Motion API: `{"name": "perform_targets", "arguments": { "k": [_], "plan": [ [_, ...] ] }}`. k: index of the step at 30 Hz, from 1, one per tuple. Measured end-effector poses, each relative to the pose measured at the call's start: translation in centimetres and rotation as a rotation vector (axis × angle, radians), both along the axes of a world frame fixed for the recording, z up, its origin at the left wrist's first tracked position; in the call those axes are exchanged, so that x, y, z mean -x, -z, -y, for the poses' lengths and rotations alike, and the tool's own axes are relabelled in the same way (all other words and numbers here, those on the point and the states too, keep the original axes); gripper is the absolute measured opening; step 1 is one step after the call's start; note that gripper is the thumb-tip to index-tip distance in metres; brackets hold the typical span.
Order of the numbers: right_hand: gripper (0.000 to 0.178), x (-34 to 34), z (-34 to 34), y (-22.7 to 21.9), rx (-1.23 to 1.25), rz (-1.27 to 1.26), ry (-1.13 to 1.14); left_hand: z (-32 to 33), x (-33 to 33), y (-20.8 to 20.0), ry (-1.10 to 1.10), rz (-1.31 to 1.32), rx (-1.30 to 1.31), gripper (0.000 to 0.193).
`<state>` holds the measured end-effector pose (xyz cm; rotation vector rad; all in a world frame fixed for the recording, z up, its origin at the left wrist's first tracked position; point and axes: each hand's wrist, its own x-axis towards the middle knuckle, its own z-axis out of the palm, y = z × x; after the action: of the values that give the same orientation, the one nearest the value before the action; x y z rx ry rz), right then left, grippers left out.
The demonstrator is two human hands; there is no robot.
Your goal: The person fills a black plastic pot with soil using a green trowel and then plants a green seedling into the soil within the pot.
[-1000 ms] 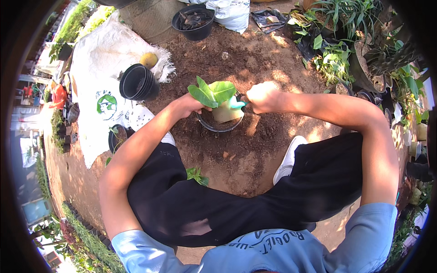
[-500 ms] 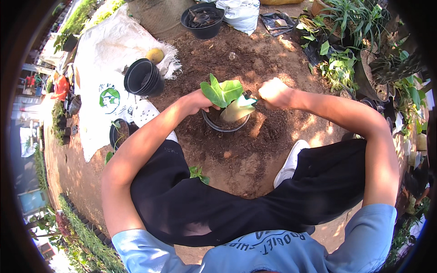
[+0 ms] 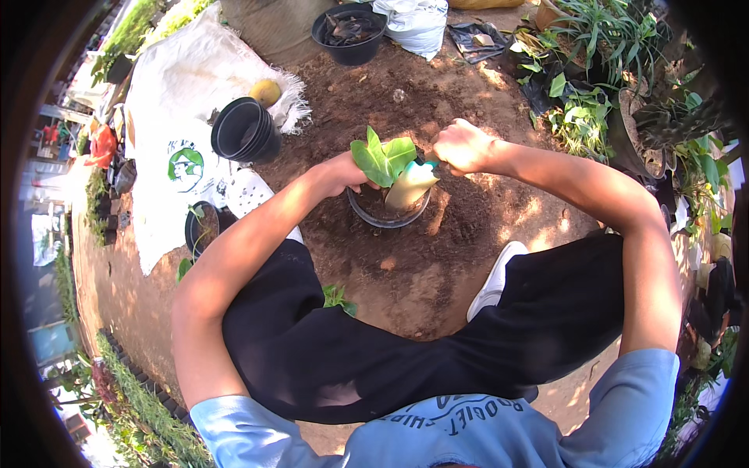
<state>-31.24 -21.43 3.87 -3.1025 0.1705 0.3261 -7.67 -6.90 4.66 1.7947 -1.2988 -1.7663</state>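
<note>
A small plant with broad green leaves [image 3: 384, 161] stands in a round black pot [image 3: 390, 223] on the soil between my feet. My left hand [image 3: 343, 172] is closed at the plant's base, by the pot's left rim; leaves hide part of its fingers. In my right hand [image 3: 462, 147] is a hand trowel [image 3: 410, 187], its handle wrapped by my fist and mostly hidden. The trowel's pale blade points down into the pot, just right of the plant, with its lower end against the soil.
Stacked black pots [image 3: 245, 131] and a yellowish round fruit [image 3: 265, 93] rest on a white woven sack [image 3: 183, 93] at the left. Farther off are a wide black pot [image 3: 349, 35] and a white bag [image 3: 415, 27]. Leafy plants [image 3: 581, 117] line the right side.
My right hand has moved up and a little left, and the trowel blade stands steeper in the pot. My left hand and the plant have shifted slightly right.
</note>
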Motion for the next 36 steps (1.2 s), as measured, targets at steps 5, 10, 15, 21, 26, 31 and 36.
{"name": "perform_targets", "arguments": {
  "k": [5, 10, 15, 21, 26, 31, 36],
  "plan": [
    [0.018, -1.7, 2.3, -1.9, -0.073, 0.161, -0.209, 0.0, -0.9, 0.8, 0.021, 0.022, -0.006, 0.025],
    [0.008, -3.1, 2.6, -5.5, -0.132, 0.066, -0.174, -0.2, -1.0, 0.5, -0.007, 0.027, -0.005, 0.026],
    [0.013, -3.4, 2.4, -2.2, 0.009, 0.046, -0.221, -0.1, -1.0, 0.7, 0.014, 0.000, 0.002, 0.029],
    [0.006, -3.8, 2.7, -2.2, 0.016, 0.088, -0.233, -0.4, -1.6, 1.3, 0.010, -0.013, 0.008, 0.030],
    [0.005, -3.8, 2.9, -5.5, -0.074, 0.071, -0.274, -0.4, -0.9, 0.4, 0.000, -0.015, 0.002, 0.026],
    [0.013, -5.1, 0.5, -2.7, 0.101, -0.071, -0.171, -0.6, -0.9, 0.1, -0.023, -0.020, -0.005, 0.032],
    [0.018, -4.7, 0.5, -2.1, 0.064, -0.104, -0.070, -0.9, 0.0, -1.1, -0.013, -0.047, 0.039, 0.032]
  ]
}}
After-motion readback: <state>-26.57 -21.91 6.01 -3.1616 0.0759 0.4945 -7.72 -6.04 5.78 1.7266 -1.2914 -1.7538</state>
